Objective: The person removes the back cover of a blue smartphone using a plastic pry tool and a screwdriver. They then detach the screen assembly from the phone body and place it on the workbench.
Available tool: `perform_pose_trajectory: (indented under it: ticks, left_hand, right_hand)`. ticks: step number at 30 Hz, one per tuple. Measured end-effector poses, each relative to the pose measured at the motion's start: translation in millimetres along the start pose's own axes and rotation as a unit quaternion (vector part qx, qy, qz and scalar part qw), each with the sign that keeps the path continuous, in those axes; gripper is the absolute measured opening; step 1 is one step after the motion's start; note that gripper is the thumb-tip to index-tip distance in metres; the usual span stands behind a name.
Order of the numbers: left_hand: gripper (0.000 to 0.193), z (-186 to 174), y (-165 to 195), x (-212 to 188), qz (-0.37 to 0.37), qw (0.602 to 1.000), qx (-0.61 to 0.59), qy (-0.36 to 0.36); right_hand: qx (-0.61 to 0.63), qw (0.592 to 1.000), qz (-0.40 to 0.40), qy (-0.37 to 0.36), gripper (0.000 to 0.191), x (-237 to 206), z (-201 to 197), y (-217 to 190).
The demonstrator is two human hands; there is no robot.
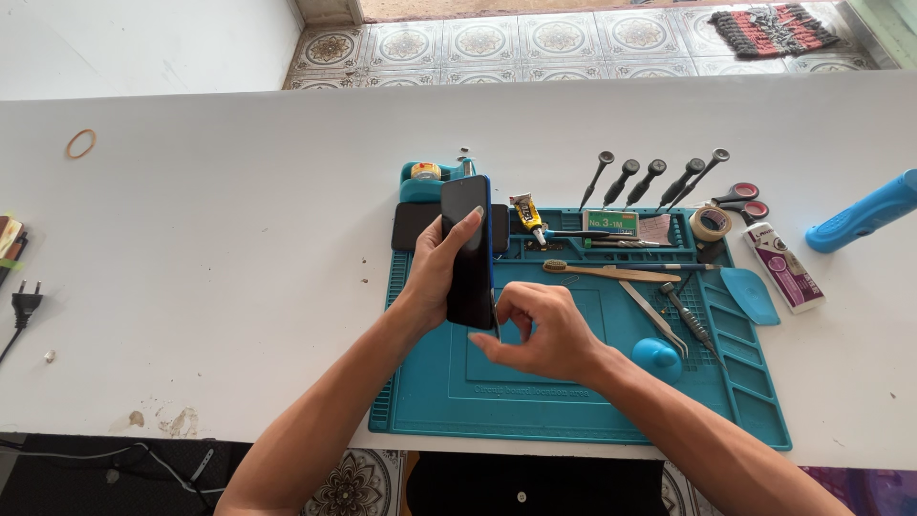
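Note:
My left hand (437, 268) grips a black smartphone (470, 277) with a blue edge, held upright on its long side above a teal work mat (516, 401). My right hand (540, 334) is curled just to the right of the phone's lower end, fingertips pinched on a thin metal tool (496, 325) at the phone's edge. A second dark phone (409, 227) lies flat at the mat's top left, partly hidden behind the held one.
On the mat lie a toothbrush (611, 273), tweezers (654, 317), a glue tube (528, 216) and a blue suction cup (657, 359). Several screwdrivers (654, 180), a tape roll (711, 224), scissors (743, 201), a tape dispenser (425, 180) and a blue handle (864, 215) sit around it. A rubber band (81, 143) lies far left.

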State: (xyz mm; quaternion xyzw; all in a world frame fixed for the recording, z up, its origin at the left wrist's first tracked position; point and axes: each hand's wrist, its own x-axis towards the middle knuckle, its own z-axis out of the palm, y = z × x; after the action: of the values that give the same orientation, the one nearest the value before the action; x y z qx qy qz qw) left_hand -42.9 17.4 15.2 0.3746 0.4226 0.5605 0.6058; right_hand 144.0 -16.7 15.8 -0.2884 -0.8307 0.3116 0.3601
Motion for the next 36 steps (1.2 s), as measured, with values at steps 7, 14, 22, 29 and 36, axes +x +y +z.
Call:
perform_pose_trajectory:
  ticks: [7,14,22,29,36]
  left_hand:
    - [0.024,-0.5,8.1,-0.1,0.054,0.997,-0.052,0.016]
    - [0.027,2.3,15.3,-3.3,0.158,0.985,0.052,0.036]
    - [0.031,5.6,22.0,-10.8,0.199,0.965,0.171,0.000]
    - [0.038,2.7,21.7,-8.7,0.173,0.962,0.209,-0.026]
    - [0.040,3.3,19.8,-11.5,0.211,0.936,0.275,-0.063]
  right_hand:
    - [-0.043,0.998,0.054,0.008,0.026,6.4,-9.5,7.6]
    - [-0.047,0.993,0.103,0.020,0.027,10.0,-4.9,2.7]
    - [-0.066,0.984,0.149,-0.076,0.030,13.8,-17.6,-4.5]
    - [0.015,0.969,0.206,-0.135,0.035,15.5,-27.2,-9.9]
    - [-0.011,0.969,0.203,-0.138,0.038,15.5,-28.8,-6.6]
